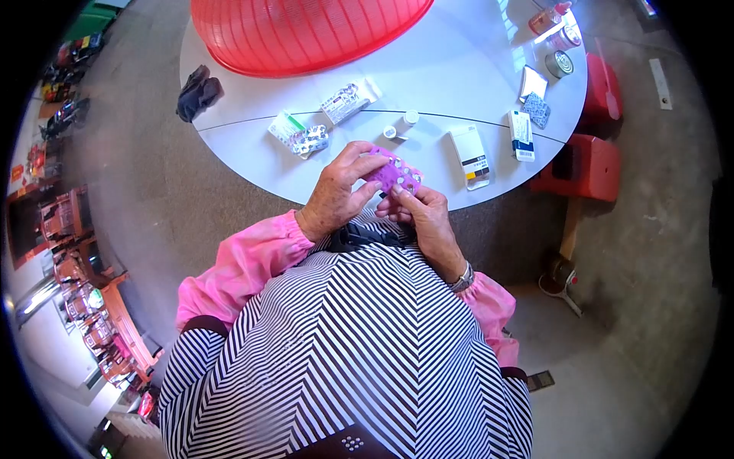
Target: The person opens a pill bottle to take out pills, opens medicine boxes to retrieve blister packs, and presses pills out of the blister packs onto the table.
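A purple blister pack (391,171) with silvery pockets is held between both hands near the front edge of the round white table (252,157). My left hand (339,188) grips its left side, fingers over the top. My right hand (428,222), with a watch at the wrist, pinches its lower right corner. Just beyond lie a box with silver blister packs (298,135), another box with a blister pack (351,100) and a small white bottle (401,125). To the right rests a white box with a yellow and black band (469,157).
A large red mesh cover (313,34) stands at the table's back. A dark cloth (199,93) hangs at the left edge. On the right are a white and green box (521,135), a blue packet (537,111), and a tin (559,64). Red stools (589,168) stand beyond the right edge.
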A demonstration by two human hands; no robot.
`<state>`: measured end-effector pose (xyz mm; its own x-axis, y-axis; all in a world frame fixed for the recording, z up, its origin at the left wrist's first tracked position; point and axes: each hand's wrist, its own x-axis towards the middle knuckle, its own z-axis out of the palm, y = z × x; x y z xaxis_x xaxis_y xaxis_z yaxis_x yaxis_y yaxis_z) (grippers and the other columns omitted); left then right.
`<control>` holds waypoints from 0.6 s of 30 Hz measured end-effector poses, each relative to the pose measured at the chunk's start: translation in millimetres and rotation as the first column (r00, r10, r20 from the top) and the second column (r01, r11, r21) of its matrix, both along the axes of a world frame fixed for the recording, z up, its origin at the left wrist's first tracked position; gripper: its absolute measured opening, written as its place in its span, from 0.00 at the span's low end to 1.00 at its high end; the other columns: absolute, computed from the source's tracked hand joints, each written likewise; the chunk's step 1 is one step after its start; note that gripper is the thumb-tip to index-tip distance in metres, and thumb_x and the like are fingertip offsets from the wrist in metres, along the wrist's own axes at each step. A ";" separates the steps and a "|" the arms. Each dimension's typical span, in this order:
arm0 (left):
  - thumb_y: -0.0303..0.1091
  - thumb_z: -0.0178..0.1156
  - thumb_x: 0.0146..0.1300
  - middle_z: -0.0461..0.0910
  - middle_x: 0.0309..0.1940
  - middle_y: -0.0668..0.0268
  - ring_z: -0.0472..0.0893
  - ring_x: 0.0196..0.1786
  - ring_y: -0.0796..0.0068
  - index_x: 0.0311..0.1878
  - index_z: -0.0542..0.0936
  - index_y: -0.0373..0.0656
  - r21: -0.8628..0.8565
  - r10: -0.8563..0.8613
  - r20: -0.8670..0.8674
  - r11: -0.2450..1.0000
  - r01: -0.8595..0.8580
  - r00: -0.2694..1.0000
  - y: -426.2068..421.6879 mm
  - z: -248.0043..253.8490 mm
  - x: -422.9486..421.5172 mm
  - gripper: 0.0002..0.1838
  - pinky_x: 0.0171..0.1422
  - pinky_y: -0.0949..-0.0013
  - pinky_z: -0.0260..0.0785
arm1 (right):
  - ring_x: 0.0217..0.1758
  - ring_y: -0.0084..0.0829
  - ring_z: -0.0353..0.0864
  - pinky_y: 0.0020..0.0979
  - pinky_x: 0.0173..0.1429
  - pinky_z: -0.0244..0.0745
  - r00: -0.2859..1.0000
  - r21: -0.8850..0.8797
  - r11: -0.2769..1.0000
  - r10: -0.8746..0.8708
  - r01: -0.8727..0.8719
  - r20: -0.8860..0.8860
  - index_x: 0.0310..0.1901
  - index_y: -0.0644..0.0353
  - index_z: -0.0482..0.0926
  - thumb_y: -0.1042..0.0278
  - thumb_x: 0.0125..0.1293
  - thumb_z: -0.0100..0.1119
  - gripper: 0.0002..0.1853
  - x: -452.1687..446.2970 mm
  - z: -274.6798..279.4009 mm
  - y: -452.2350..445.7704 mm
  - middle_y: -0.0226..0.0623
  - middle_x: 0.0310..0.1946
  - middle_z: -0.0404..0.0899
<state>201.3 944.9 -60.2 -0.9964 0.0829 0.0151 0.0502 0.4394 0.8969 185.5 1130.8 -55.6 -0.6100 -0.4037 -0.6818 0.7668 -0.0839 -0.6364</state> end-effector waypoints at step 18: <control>0.23 0.66 0.48 0.76 0.41 0.58 0.79 0.40 0.63 0.45 0.81 0.38 -0.198 -0.087 -0.154 0.979 0.055 0.984 3.3 9.0 -13.4 0.17 0.44 0.66 0.72 | 0.33 0.23 0.83 0.22 0.38 0.76 0.991 0.060 0.995 -0.067 0.074 -0.116 0.43 0.67 0.81 0.67 0.69 0.55 0.11 -0.7 3.7 -0.5 0.36 0.31 0.84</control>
